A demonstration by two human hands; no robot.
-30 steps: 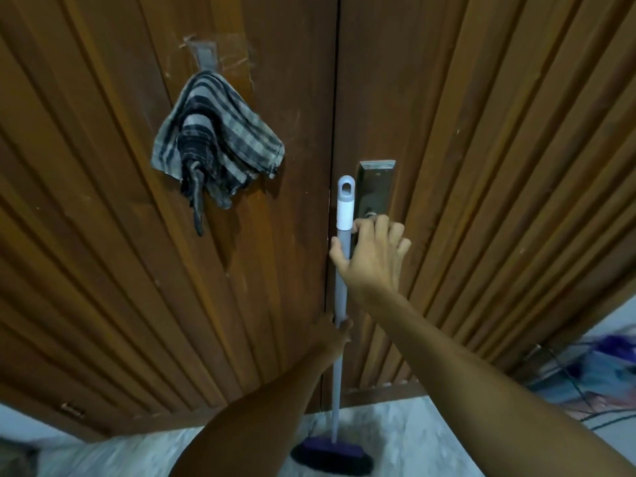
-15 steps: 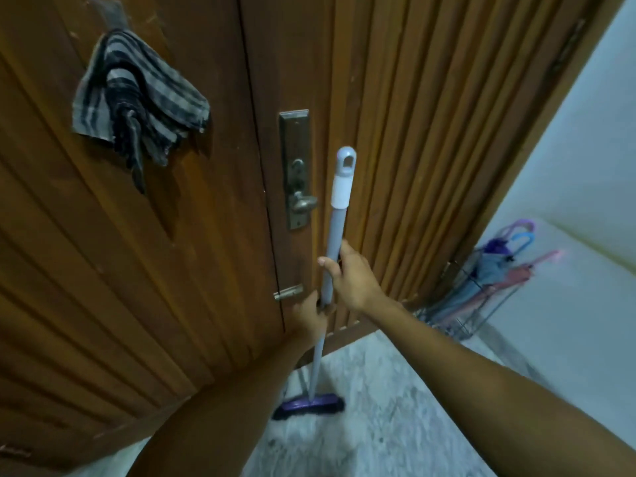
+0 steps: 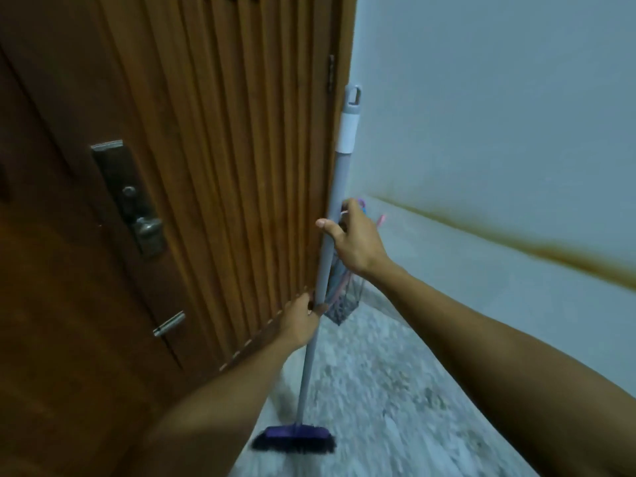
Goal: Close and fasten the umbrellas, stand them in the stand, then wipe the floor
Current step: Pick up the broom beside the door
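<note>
I hold a long grey-handled broom upright with both hands. Its purple brush head rests on the speckled floor. My right hand grips the pole about halfway up. My left hand grips it lower down. Behind the pole and my right hand stands a wire umbrella stand in the corner, with closed umbrellas in it; only coloured handle tips and bits of fabric show.
A ribbed wooden door with a metal lock plate and knob and a floor bolt fills the left. A pale wall with a brown stain line runs along the right.
The view has swung right: the striped cloth on the door has left the frame and the wall and corner stand have come in. Both hands keep their grip on the broom.
</note>
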